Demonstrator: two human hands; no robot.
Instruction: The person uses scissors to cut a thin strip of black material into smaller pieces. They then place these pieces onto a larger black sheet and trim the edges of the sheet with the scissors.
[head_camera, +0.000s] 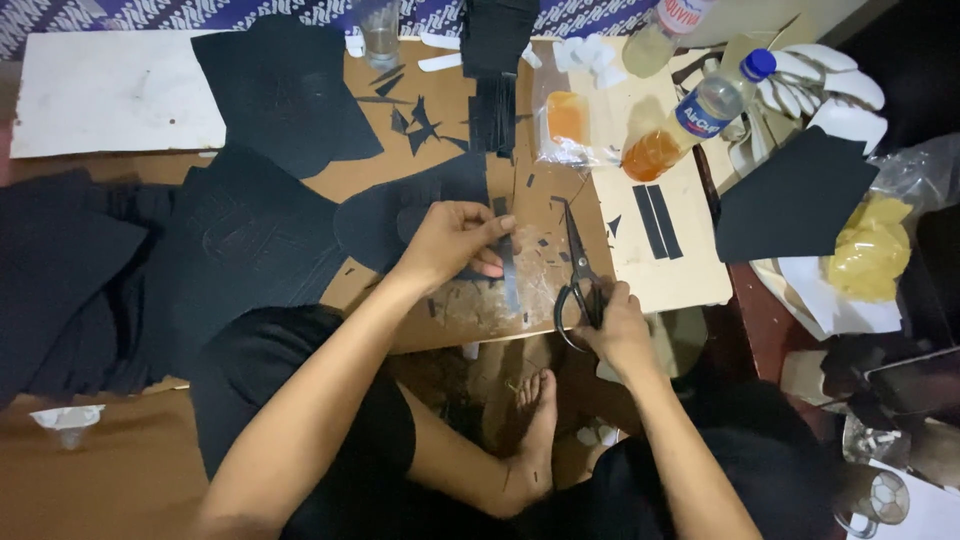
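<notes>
The strip (508, 268) is a thin, flat band of dark material, narrow and straight-edged, standing out grey-black against the brown board (440, 180). Its long axis runs away from the person, nearly straight up and down in the view, with its near end low toward the board's near edge and its far end under the left hand (455, 240). The left hand's fingers (492, 228) are clamped on the strip's upper part, thumb below and fingertips curled over it. Just to the right lie the scissors (580, 275), black, blades together and pointing away from the person, handles near. The right hand (618, 325) has its fingers closed on the handle loops. Small dark offcuts lie scattered on the board around both hands. Two cut strips (656, 221) lie side by side on a pale board (690, 270) to the right, parallel to the held one. Farther off, large dark sheets (250, 240) cover the counter to the left, and a bottle (695, 115) of orange liquid lies tilted beyond the scissors. The person's bare foot (535, 420) shows beneath the board.
</notes>
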